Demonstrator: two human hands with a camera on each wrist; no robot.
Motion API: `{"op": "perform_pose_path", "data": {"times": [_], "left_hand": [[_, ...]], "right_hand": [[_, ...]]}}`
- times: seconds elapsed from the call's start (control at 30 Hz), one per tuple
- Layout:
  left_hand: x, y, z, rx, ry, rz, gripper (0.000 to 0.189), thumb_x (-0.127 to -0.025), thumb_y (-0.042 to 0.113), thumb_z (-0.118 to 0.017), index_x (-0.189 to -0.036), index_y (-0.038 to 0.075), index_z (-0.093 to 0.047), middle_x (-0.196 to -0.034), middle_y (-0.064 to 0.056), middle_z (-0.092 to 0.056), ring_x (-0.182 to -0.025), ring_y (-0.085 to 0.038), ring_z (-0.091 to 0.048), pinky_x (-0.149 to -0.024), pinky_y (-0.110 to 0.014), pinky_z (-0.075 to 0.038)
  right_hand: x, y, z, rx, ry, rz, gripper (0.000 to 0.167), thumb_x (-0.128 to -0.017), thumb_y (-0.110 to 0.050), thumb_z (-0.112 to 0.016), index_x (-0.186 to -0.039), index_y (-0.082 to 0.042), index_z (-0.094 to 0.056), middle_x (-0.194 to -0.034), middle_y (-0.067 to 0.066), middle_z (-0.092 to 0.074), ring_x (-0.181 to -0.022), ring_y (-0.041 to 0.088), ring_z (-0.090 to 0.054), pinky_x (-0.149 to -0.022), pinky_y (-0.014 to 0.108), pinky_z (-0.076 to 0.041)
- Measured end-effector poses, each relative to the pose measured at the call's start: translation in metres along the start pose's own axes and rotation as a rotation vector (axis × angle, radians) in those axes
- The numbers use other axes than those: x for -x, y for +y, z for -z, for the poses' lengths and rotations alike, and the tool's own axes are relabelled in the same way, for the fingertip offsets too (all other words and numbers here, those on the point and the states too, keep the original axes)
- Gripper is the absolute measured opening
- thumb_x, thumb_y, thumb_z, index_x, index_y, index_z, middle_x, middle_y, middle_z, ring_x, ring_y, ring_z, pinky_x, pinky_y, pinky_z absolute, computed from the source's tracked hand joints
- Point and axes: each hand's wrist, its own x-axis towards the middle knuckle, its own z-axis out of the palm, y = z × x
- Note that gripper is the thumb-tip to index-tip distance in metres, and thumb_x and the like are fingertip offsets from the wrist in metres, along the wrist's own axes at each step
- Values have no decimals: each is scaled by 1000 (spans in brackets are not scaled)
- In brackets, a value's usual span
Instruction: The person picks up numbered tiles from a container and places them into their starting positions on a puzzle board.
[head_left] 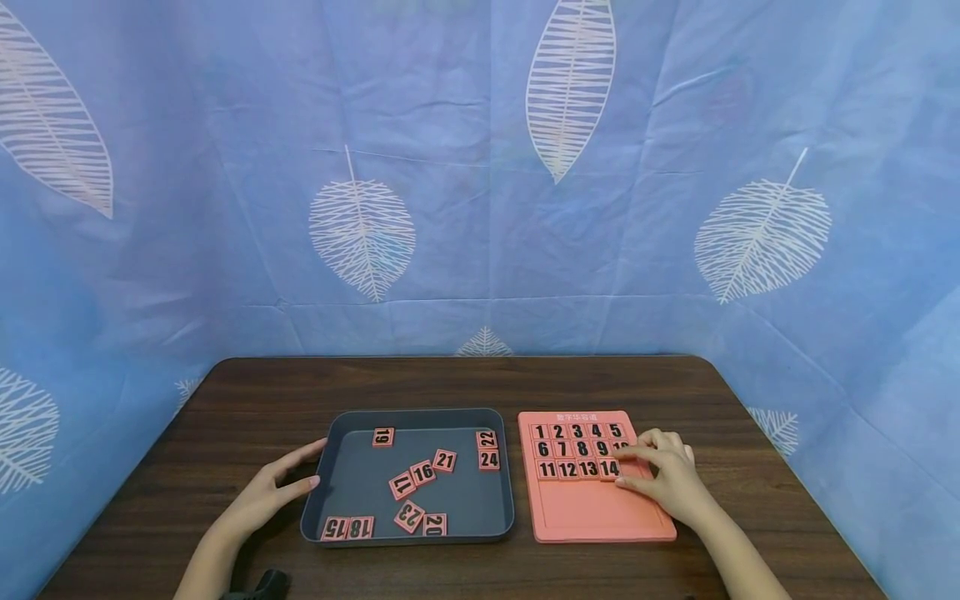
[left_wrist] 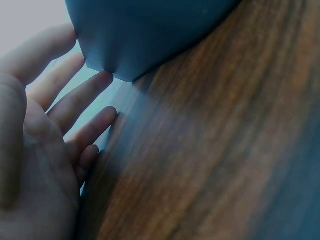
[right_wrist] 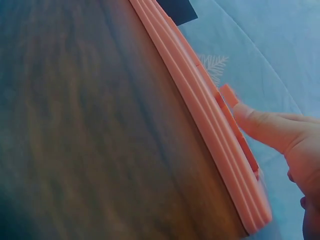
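Your right hand (head_left: 670, 477) pinches the 14 tile (head_left: 608, 469) at the pink board (head_left: 600, 518), which lies just right of the tray (head_left: 352, 479). Your left hand (head_left: 264, 495), fingers loosely extended, touches the tray's left side; more number tiles (head_left: 423, 472) lie scattered inside the tray.

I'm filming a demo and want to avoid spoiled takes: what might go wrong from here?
Tile 14, pinched by the right hand, sits slightly raised in the right wrist view; it might catch on tile 13 or nudge the row.

The left hand touches the tray; a bump could slide the loose tiles.

Tile 19 and tile 22 lie sideways, so they may get placed turned.
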Motion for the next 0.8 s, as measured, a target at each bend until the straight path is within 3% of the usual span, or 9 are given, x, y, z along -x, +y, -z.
{"op": "perform_pose_path", "data": {"times": [0.33,0.8], "left_hand": [[0,1,0,-25,6,-14,55,-96,21,-59,-147,11,-40,-147,-21,-36,-133,-49,-27,-94,-73,-26],[0,3,0,-25,9,6,56,-96,23,-60,-147,11,-40,-147,-21,-36,-133,-49,-27,-94,-74,-23]], "right_hand": [[0,3,2,62,-45,-51,34,-69,-27,-86,-100,-19,-76,-89,-5,-39,-87,20,-30,-71,38,-13],[1,1,-5,60,-33,-78,33,-70,-22,-85,-101,-15,-78,-86,-6,-35,-82,18,-27,-69,38,-12]]}}
